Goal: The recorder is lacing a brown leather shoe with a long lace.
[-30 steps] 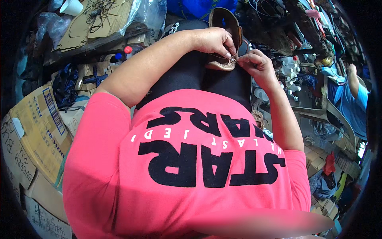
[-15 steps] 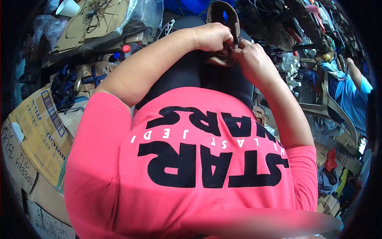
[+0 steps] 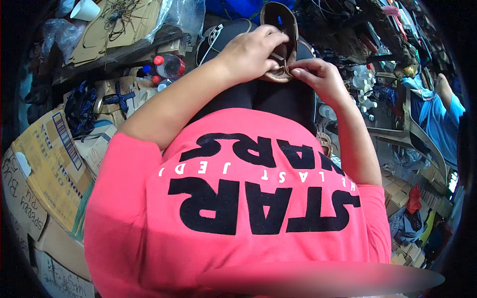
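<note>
A brown leather shoe [image 3: 278,14] lies over my dark-clad lap at the top middle, its opening facing up. My left hand [image 3: 251,52] rests over the shoe's left side, thumb and fingers spread apart. A narrow pale strip shows inside the shoe beside that thumb. From the right, my right hand [image 3: 320,78] pinches at the shoe's near edge, thumb against fingertips. Something thin, like a lace or thread, seems to run at those fingertips, but it is too small to make out. Part of the shoe is hidden behind my left hand.
Cardboard sheets with dark cords [image 3: 119,22] and a white cup [image 3: 85,10] are at upper left. A clear bottle with a red cap [image 3: 170,65] lies near my left forearm. Cartons [image 3: 47,164] line the left. Small white bottles [image 3: 362,82] and a plastic chair [image 3: 422,136] are right; another person's blue clothing shows beyond.
My left hand has moved back to the left and its fingers have opened from a closed grip. My right hand has turned, its thumb now showing at the shoe's edge.
</note>
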`<control>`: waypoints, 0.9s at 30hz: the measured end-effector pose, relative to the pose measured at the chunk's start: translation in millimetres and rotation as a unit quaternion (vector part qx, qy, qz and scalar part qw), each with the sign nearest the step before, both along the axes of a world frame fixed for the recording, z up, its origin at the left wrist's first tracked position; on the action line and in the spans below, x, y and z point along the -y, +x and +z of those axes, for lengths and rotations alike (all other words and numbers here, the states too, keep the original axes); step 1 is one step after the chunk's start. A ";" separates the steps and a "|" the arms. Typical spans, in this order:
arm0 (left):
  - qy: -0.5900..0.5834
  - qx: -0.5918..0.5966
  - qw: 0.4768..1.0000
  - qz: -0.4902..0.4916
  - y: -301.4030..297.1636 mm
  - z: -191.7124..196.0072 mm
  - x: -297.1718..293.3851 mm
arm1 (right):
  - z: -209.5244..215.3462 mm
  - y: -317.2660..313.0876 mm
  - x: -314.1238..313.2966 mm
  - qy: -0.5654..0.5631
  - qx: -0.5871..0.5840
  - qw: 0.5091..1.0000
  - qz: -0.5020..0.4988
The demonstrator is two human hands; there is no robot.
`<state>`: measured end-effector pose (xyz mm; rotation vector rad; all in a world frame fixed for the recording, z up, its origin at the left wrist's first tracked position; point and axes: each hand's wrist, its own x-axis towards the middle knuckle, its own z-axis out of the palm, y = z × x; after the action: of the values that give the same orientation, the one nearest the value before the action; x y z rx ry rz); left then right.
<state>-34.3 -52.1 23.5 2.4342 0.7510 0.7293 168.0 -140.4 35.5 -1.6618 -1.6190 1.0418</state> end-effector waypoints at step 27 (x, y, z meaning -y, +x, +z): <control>-0.679 0.481 0.555 0.002 -42.6 -4.5 -17.6 | -71.5 119.7 77.6 0.058 0.383 0.922 0.000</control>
<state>-76.9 -34.5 19.0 0.4178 0.4564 0.8154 287.7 -218.0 -36.0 -2.1246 -2.0898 0.2592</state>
